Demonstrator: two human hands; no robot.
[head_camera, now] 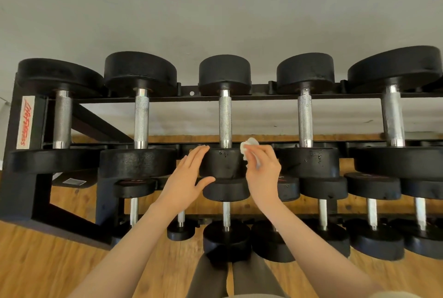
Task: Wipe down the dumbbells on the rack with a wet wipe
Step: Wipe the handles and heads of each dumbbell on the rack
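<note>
Right hand point(262, 173) is pinched on the wet wipe point(248, 148) against the middle dumbbell point(224, 162) at the rack's point(26, 190) front edge; left hand point(189, 178), fingers straight, steadies it. Wet specks are seen here; other dumbbells are judged pending.

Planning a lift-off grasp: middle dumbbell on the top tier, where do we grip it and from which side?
Grip the middle dumbbell by its knurled steel handle, coming from above. The handle spans the open gap between the rack rails, bare and narrow enough to wrap. The near head is broad, and the left hand and right hand with the wipe already flank it.
</note>
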